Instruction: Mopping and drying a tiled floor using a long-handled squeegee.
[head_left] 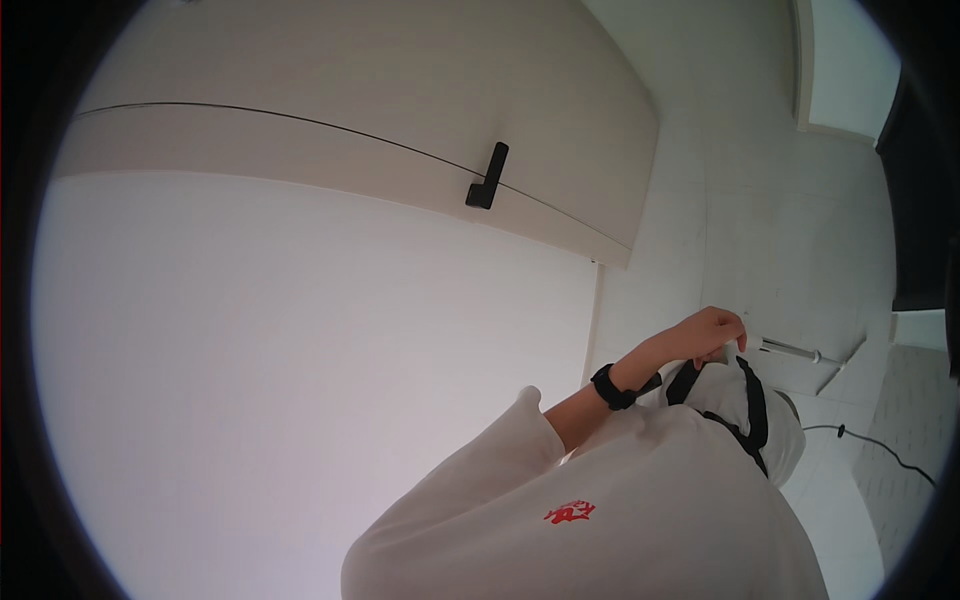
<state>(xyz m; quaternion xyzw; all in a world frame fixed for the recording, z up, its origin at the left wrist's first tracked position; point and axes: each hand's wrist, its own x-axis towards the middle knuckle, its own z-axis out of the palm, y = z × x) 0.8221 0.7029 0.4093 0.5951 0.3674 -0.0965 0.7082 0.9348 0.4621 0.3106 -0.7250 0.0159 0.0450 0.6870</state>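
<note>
My left hand (712,332), with a black watch (613,388) on its wrist, is in front of my body, right of the middle. Its fingers are curled closed around something small and pale that I cannot make out. Just beyond the fingertips a thin stand (790,348) with a white top and slim spread legs shows against the floor; whether the hand touches it is unclear. Black straps (755,405) run over white cloth right below the hand. My white top (640,500) carries a small red print. My right hand does not show.
A beige door (400,60) with a black lever handle (488,178) rises at the upper left, beside a broad white surface (300,330). A dark cable (880,448) crosses the pale floor (750,230) at right, near a grey patterned mat (915,430). A black object (920,210) stands at the far right.
</note>
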